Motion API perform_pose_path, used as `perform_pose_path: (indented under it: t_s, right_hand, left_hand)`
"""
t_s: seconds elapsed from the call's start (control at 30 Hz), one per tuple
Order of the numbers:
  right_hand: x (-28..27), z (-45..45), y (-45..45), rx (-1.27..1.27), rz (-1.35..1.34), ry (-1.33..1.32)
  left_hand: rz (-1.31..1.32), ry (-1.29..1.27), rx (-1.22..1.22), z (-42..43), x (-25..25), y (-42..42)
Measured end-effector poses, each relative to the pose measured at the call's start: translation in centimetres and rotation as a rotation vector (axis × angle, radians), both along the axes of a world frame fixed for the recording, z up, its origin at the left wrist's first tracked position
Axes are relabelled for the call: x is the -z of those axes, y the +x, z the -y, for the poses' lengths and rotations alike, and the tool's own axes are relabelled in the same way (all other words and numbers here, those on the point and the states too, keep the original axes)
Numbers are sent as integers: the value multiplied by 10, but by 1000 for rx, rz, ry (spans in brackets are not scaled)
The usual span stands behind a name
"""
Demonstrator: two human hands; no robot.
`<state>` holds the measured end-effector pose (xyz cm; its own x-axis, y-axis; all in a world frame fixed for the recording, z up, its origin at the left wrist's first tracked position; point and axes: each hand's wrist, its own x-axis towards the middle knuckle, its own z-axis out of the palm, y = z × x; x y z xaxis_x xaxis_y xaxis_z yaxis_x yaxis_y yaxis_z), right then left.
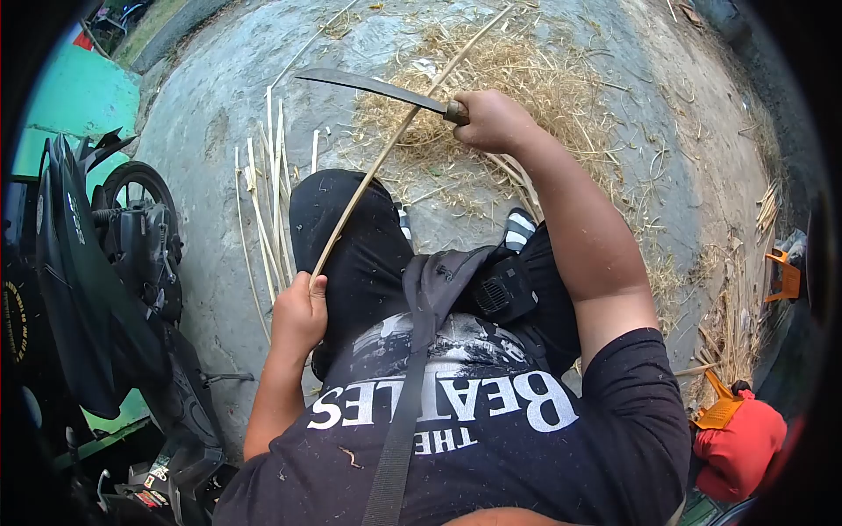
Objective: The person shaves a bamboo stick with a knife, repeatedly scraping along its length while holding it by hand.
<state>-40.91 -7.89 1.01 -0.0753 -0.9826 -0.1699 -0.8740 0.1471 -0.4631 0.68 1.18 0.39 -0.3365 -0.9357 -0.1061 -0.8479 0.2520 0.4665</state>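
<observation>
2 hands apart, left clamped on strip, right gripping knife

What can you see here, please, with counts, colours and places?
Knife: one, dark, right hand
Long strip: one, tan, left hand
Loose strips: several, pale, left ground
Shavings: many, tan, ground ahead
Motorcycle: one, black, far left
Wall: one, green, upper left
Boxy device: one, black, lap
Strap: one, black, across chest
Unclear objects: two, orange, right
Unclear bundle: one, red, lower right
Left hand: one, bare, by thigh
Right hand: one, bare, ahead
</observation>
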Motion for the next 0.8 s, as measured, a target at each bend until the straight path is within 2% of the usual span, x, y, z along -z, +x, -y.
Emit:
perform_pose_path:
  t_s: [0.1, 0.2, 0.3, 0.4, 0.5, 0.6, 0.7, 0.73, 0.77, 0.8]
  right_hand:
    - [1, -3, -5, -17, 121, -155]
    - [3, -5, -8, -32, 126, -234]
    - [-7, -5, -12, -51, 96, -152]
    - [-22, -11, -14, -127, -184, -247]
    - [-29, -17, -11, -64, -348, -295]
    - [-46, -23, -2, 13, -271, -117]
    - [-23, -18, -7, -21, 113, -93]
    - [-18, -18, -2, -62, 369, -65]
    - [-9, -19, 9, -86, 515, -70]
    - [-7, -24, 23, -38, 714, -5]
  left_hand:
    - [-10, 16, -2, 1, 6, 4]
    - [-26, 22, -3, 3, 8, 5]
    - [-51, 40, -6, 4, 7, 3]
    - [-47, 27, 1, 5, 4, 1]
    - [-21, 37, -1, 6, -1, -2]
    - [-33, 33, 9, 6, -1, -2]
    - [-69, 13, 8, 5, 8, 3]
    - [-73, 8, 10, 5, 7, 3]
    - [-76, 3, 13, 4, 5, 3]
    - [-76, 1, 20, 3, 3, 2]
